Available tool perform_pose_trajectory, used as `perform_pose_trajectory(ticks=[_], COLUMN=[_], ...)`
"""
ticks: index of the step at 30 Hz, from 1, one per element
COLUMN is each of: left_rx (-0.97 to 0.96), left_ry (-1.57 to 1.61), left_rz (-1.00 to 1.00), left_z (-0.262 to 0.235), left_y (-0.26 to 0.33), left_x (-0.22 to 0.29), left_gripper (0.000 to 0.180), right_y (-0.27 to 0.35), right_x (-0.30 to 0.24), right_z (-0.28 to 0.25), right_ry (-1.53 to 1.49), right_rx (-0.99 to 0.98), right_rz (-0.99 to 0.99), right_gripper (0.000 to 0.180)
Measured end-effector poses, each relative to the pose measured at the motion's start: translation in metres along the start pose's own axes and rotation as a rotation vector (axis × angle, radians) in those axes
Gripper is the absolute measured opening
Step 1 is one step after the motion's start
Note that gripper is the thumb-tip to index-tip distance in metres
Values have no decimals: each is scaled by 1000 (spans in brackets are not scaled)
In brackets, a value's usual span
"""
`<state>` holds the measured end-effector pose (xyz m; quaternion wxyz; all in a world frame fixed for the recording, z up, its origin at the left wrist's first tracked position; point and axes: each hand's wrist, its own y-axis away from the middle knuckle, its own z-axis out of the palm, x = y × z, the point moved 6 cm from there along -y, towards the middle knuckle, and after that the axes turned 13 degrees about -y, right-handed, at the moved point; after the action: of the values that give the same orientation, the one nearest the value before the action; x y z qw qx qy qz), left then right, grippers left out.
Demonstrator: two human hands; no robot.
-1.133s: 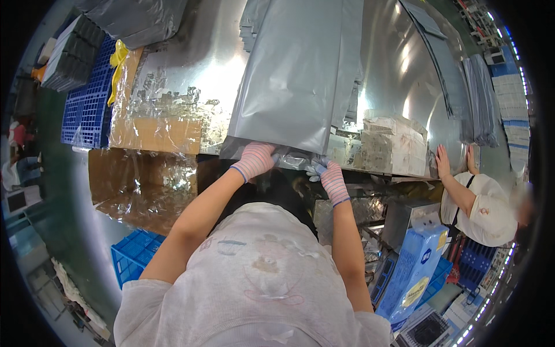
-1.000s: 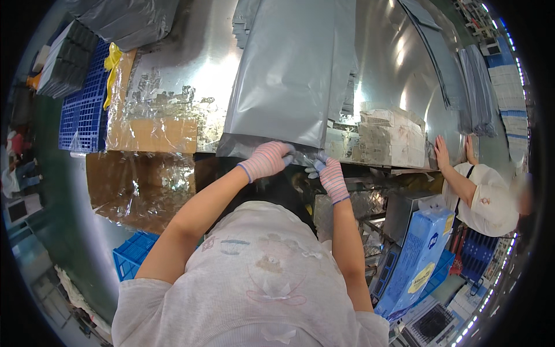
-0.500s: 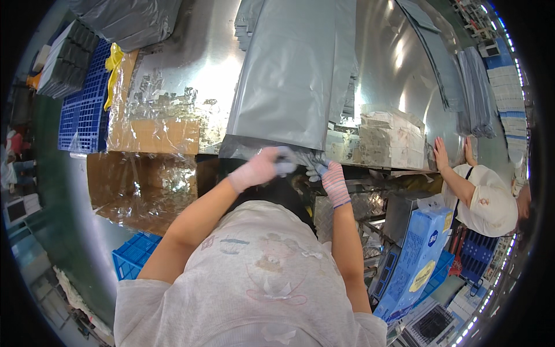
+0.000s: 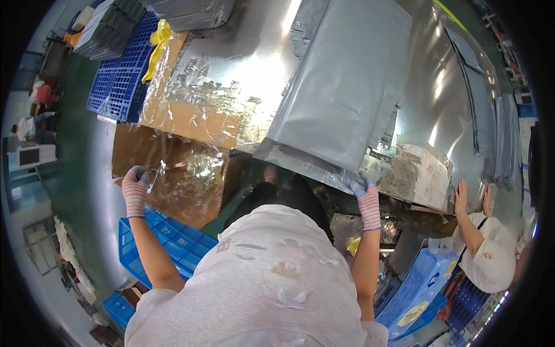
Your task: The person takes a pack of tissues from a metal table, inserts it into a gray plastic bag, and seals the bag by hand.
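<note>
A stack of long grey plastic bags point(image 4: 341, 87) lies on the metal table, its near end hanging slightly over the front edge as a thinner, see-through flap point(image 4: 306, 161). At the right corner of that flap is my right hand point(image 4: 365, 194), in a striped glove with grey fingertips, pinching the plastic. Far out to the left, my left hand point(image 4: 135, 188), gloved alike, is beside the outer edge of an open cardboard box point(image 4: 173, 168) lined with clear film. Its fingers are curled; whatever they hold, if anything, is too small to make out.
Blue crates point(image 4: 167, 234) stand below the box at left. A blue pallet point(image 4: 118, 81) with bundled grey bags is at far left. Right of the bags sits a tape-covered block point(image 4: 419, 176). A co-worker point(image 4: 488, 248) rests both hands on the table edge. A blue carton point(image 4: 419, 286) is at lower right.
My hands were together at the flap's right corner. My left hand has swung far left to the box, while the right stays at the corner. My view has turned, shifting the table rightward.
</note>
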<state>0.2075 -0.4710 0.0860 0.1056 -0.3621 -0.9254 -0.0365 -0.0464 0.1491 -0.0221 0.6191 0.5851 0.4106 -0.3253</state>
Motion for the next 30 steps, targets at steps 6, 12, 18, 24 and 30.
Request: perform_pose_trajectory(ticks=[6, 12, 18, 24, 30], left_rx=[-162, -161, -284, -141, -41], left_ry=[918, 520, 404, -41, -221], left_rz=[-287, 38, 645, 1042, 1118], left_z=[-49, 29, 64, 90, 100], left_y=[9, -38, -18, 2, 11], left_x=[87, 171, 393, 465, 471], left_gripper=[58, 59, 77, 101, 97], right_y=[-24, -45, -50, -11, -30], right_x=[-4, 46, 106, 42, 11], right_z=[8, -14, -31, 20, 31], right_ry=[429, 374, -236, -623, -1310], right_rx=[12, 83, 167, -66, -195], right_rz=[7, -246, 151, 414, 830], right_gripper=[42, 17, 21, 14, 30])
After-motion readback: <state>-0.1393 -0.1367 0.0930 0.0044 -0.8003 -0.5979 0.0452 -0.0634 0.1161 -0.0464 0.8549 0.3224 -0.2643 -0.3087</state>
